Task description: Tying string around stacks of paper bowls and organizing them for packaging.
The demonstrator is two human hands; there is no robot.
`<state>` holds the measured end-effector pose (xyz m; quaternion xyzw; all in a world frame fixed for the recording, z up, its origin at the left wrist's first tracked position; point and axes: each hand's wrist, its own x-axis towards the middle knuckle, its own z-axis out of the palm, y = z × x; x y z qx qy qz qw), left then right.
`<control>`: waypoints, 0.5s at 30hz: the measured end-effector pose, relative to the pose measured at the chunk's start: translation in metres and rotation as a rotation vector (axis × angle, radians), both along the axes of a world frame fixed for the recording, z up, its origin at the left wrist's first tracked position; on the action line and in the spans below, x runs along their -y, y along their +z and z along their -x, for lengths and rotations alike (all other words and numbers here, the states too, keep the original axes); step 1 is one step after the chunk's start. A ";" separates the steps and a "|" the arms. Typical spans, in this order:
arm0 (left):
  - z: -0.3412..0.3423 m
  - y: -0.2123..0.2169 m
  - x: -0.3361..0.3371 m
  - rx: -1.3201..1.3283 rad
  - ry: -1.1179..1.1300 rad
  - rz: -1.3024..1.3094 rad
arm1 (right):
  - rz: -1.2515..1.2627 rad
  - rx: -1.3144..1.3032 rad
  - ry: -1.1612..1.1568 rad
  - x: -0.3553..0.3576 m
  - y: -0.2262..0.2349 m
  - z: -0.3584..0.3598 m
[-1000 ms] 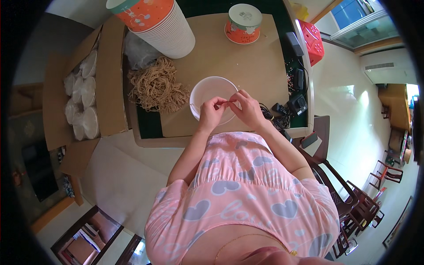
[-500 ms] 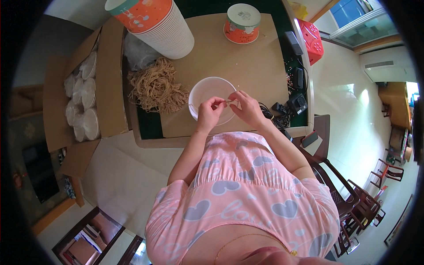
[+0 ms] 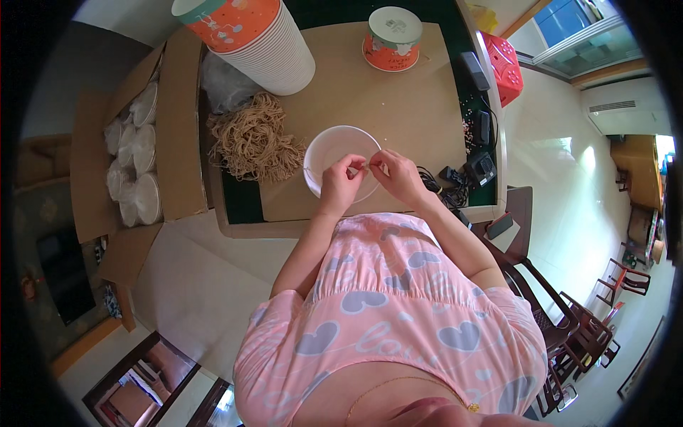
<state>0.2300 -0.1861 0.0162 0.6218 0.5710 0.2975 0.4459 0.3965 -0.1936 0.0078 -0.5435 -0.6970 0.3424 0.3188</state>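
A white paper bucket (image 3: 325, 148) stands with its mouth up on the brown cardboard sheet, close to my body. Over its opening, my left hand (image 3: 342, 186) pinches a thin tan cord (image 3: 368, 166) between thumb and fingertips. My right hand (image 3: 398, 175) meets it at the bucket's right rim, fingertips closed on the same cord. How the cord is looped or knotted is too small to make out. To the left lies a tangled heap of tan twine (image 3: 257, 142), almost touching the bucket.
A tall stack of orange-printed paper buckets (image 3: 267, 53) leans at the far left beside clear plastic wrap (image 3: 226, 82). One upside-down bucket (image 3: 393, 39) stands at the back. Black cables and adapters (image 3: 478, 169) lie right. An open carton (image 3: 178, 135) holds wrapped white stacks (image 3: 144, 153).
Both hands remain over the bucket. My right fingers have curled in closer around the cord, and less of it shows between my hands.
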 end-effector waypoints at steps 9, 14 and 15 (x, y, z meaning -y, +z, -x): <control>0.003 -0.016 -0.002 0.175 0.057 0.086 | 0.010 0.017 0.026 0.000 0.005 -0.002; 0.004 -0.017 -0.004 0.205 0.062 0.155 | 0.029 -0.005 0.014 -0.001 0.003 -0.002; 0.004 -0.019 -0.004 0.205 0.054 0.091 | 0.033 -0.006 0.015 -0.001 0.003 -0.002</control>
